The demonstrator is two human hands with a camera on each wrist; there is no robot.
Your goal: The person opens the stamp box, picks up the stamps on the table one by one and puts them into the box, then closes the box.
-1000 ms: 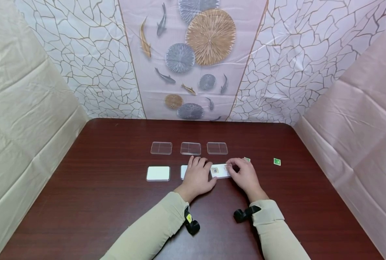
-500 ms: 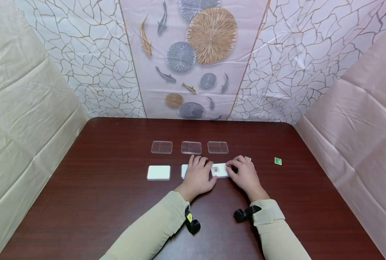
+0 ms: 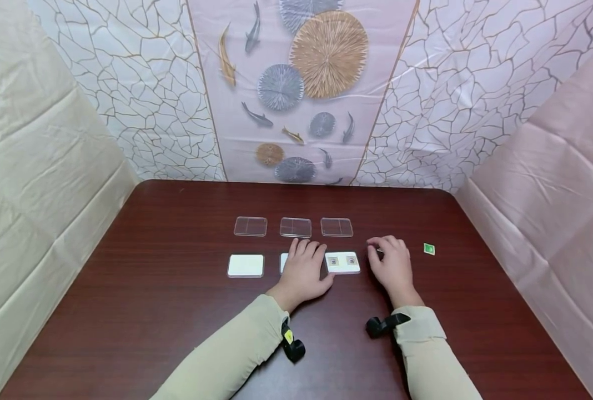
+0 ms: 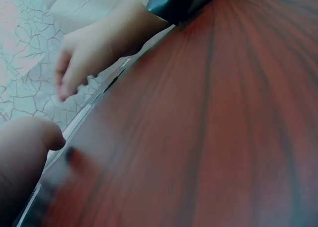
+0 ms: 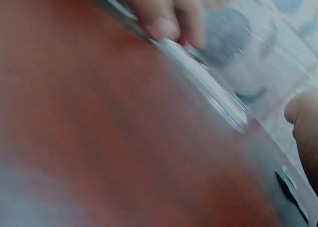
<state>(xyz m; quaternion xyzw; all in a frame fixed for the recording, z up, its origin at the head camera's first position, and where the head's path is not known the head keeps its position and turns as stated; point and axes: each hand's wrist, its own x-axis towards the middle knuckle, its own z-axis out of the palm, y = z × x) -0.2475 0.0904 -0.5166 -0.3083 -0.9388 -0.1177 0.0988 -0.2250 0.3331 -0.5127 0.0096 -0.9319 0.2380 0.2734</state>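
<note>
White: two small patterned squares lie side by side on the right-hand case [image 3: 343, 263], between your left hand [image 3: 302, 273] and your right hand [image 3: 392, 268].
Left hand: palm down over part of the middle case [image 3: 284, 264], fingers straight and spread; your thumb and forefinger are at the near end of the patterned case, and in the right wrist view the fingertips appear to touch it.
Right hand: just beyond the case's other end, thumb apart from loosely bent fingers; you cannot be seen gripping anything, though your fingertips are partly hidden.
Pale scrap: a small piece [image 3: 380, 250] shows in the gap under your right fingers; whether you touch it is unclear.
Green square: small, flat [image 3: 428, 249], on the bench [image 3: 101, 311] to the right of your right hand.
Plain case: white-topped [image 3: 245, 266], to the left of your left hand.
Clear trays: a row of three, left [image 3: 250, 226], middle [image 3: 295, 227] and right [image 3: 336, 227], beyond your left hand.
</note>
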